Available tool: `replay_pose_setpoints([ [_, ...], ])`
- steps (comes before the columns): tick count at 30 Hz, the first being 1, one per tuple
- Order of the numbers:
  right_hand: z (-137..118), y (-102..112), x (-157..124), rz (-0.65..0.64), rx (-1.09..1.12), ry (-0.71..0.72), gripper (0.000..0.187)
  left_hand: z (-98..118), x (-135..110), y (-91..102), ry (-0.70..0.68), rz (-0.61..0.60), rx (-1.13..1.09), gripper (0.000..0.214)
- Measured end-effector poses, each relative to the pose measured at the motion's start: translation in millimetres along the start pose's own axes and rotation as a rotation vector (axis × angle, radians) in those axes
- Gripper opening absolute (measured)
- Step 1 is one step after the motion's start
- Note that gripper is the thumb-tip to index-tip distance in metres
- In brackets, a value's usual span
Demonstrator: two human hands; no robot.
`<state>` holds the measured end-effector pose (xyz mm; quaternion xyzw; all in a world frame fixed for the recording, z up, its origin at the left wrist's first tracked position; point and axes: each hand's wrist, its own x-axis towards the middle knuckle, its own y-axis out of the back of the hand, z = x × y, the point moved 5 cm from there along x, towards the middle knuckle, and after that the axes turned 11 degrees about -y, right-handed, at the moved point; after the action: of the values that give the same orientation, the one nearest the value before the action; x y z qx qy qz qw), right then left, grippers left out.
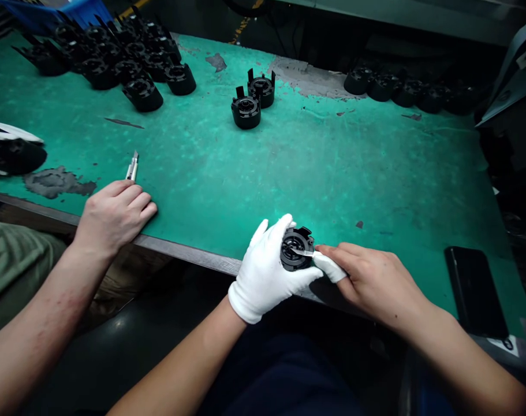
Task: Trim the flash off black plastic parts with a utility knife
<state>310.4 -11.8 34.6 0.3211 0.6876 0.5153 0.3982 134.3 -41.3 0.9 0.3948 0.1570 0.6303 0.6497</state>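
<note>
My left hand, in a white glove, is closed around a round black plastic part at the table's near edge. The part's ringed, open face is turned up towards me. My right hand is ungloved apart from a white covering at the thumb. It pinches a small knife, whose thin metal blade reaches into the middle of the part. The knife's handle is mostly hidden by my fingers.
A co-worker's bare hand rests by a utility knife; a gloved hand holds a black part at far left. Similar parts stand mid-table, at back left and in a back-right row. A phone lies right.
</note>
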Motion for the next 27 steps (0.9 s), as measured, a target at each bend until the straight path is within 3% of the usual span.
replay_pose_setpoints([
  [5,-11,11,3,0.007,-0.154,-0.058,0.042,1,0,-0.6,-0.008,0.037,0.015,0.099],
  [17,-10,8,9,0.027,-0.175,-0.119,0.05,0,-2,-0.4,-0.032,0.065,-0.039,0.092],
  [20,-1,4,9,0.0,-0.047,-0.114,0.048,0,-2,0.1,-0.05,0.086,-0.077,0.097],
  [23,4,-4,2,-0.059,0.255,-0.075,0.041,-1,-2,-0.3,-0.067,0.081,-0.073,0.099],
  [27,4,-21,-11,-0.146,0.427,-0.162,0.026,0,-2,-0.8,-0.072,0.057,-0.071,0.098],
])
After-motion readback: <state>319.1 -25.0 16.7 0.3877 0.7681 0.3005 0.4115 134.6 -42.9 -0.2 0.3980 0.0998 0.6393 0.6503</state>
